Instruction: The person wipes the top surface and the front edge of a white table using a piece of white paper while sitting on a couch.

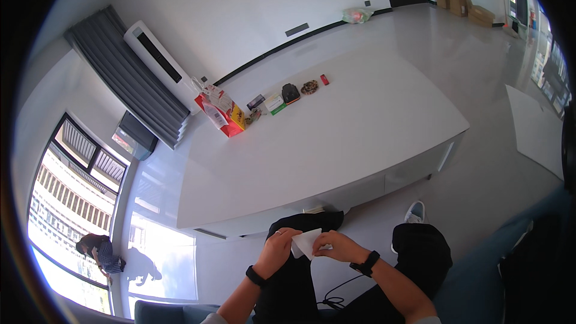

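Above my lap, both hands hold a small folded white sheet (307, 241), which looks like paper or tissue. My left hand (278, 250) grips its left edge with fingers closed. At the opposite edge, my right hand (337, 246) pinches it between thumb and fingers. The sheet has an angular outline with a point hanging down near the right fingertips. Whether it is one layer or several cannot be made out.
A long white table (336, 138) stands ahead of my knees. Along its far left side are a red and yellow bag (223, 111), a white-green box (275, 104), a black pouch (290, 93), a spotted ring-shaped item (309, 87) and a small red item (324, 80). Another person (99, 255) bends by the window.
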### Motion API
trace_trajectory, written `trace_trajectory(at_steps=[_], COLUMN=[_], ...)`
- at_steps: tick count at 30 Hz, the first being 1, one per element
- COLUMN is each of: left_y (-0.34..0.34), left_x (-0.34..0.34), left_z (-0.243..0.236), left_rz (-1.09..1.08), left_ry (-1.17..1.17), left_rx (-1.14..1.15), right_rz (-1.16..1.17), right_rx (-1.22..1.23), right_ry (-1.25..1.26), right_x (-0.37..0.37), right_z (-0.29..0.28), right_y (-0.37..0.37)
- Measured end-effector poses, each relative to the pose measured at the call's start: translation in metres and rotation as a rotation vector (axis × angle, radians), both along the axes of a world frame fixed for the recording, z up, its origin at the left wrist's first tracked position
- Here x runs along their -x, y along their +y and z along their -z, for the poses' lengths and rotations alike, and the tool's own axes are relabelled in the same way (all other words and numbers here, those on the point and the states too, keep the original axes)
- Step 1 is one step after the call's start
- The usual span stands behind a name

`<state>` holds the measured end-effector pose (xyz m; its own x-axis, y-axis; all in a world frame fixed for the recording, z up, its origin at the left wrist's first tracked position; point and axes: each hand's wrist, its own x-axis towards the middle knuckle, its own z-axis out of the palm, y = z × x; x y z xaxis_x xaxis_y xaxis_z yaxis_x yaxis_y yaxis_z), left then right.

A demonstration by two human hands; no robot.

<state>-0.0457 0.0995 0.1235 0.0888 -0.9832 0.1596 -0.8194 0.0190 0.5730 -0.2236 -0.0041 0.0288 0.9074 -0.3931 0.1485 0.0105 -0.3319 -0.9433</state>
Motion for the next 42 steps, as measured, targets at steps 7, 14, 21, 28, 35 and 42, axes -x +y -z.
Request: trace_trajectory(at_steps=[7, 14, 21, 28, 35, 42], left_y=[0.005, 0.007, -0.010, -0.032, -0.036, -0.034], left_x=[-0.001, 0.017, 0.020, 0.013, 0.004, 0.001], left_z=[-0.004, -0.014, -0.024, -0.021, -0.025, -0.015], left_rz=[0.021, 0.156, 0.081, -0.028, -0.096, -0.133], left_ry=[0.007, 0.023, 0.131, 0.274, 0.263, 0.316], left_rx=[-0.043, -0.064, -0.089, -0.299, -0.391, -0.267], right_rz=[0.149, 0.394, 0.233, 0.278, 0.301, 0.474], right_rx=[-0.135, 0.341, -0.187, -0.497, -0.508, -0.542], right_ry=[-0.048, -0.299, 0.041, -0.229, -0.186, -0.231], right_x=[-0.002, 0.002, 0.008, 0.003, 0.004, -0.002], right_z=[0.004, -0.008, -0.021, -0.020, -0.020, -0.006], right_y=[0.001, -0.003, -0.004, -0.013, -0.015, -0.014])
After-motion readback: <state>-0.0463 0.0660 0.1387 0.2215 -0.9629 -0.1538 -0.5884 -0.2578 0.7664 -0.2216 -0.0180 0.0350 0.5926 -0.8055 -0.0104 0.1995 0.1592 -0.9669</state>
